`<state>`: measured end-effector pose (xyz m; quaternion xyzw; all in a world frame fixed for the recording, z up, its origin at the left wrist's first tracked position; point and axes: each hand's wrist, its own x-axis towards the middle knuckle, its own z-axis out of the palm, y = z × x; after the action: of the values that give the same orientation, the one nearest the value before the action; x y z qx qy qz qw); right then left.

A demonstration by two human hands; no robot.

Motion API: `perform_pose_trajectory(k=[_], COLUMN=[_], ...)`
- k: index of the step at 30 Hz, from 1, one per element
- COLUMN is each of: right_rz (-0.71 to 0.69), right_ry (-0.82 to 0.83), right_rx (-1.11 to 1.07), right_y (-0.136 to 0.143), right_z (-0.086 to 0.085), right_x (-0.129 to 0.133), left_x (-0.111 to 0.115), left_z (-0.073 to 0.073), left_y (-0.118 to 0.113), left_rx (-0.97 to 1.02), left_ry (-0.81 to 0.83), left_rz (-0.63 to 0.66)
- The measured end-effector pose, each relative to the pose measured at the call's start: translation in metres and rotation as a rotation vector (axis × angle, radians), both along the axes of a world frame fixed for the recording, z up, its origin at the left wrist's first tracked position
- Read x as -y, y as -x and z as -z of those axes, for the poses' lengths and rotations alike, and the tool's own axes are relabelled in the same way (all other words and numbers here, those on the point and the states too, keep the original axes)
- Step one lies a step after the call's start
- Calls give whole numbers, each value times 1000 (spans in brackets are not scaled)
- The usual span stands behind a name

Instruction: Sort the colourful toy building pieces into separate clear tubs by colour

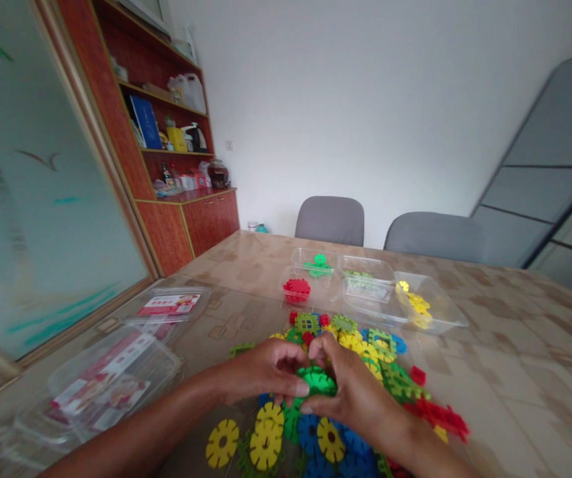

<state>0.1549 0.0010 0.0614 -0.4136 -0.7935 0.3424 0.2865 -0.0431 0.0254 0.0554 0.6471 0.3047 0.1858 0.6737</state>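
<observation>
My left hand (270, 366) and my right hand (343, 378) meet over a spread of plastic pieces, their fingers curled around a bright green notched disc (318, 380). Both thumbs lie at its near side. Around and below the hands are yellow notched discs (222, 443), blue discs (309, 433), green square pieces (307, 323) and red pieces (442, 417). Several pieces under the palms are hidden.
Clear containers stand beyond the pile, holding red pieces (296, 290), green pieces (318, 267) and yellow pieces (419, 307). Clear lids with labels (111, 378) lie at the left. Two grey chairs (329, 221) stand behind the table (509, 332).
</observation>
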Motion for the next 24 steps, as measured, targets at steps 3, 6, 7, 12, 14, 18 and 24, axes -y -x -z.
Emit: perform_pose_trajectory(k=[3, 6, 7, 12, 14, 18, 24], right_rz=[-5, 52, 71, 150, 167, 160, 96], right_ry=[-29, -102, -129, -129, -91, -71, -65], right_rx=[7, 39, 38, -36, -81, -132, -120], right_y=[1, -4, -7, -27, -31, -34, -45], right_z=[-1, -6, -9, -24, -28, -29, -30], right_x=[1, 1, -1, -13, -19, -26, -27], left_x=[0, 0, 0, -17, -38, -97, -140], left_z=[5, 7, 7, -9, -20, -46, -80], left_y=[-5, -7, -7, 0, 0, -11, -34], left_rx=[-23, -91, -116, -117, -106, -107, 2], left_ry=[-61, -91, -97, -144, -165, -195, -288], left_rz=[-50, -122, -151, -303, -398, -518, -596])
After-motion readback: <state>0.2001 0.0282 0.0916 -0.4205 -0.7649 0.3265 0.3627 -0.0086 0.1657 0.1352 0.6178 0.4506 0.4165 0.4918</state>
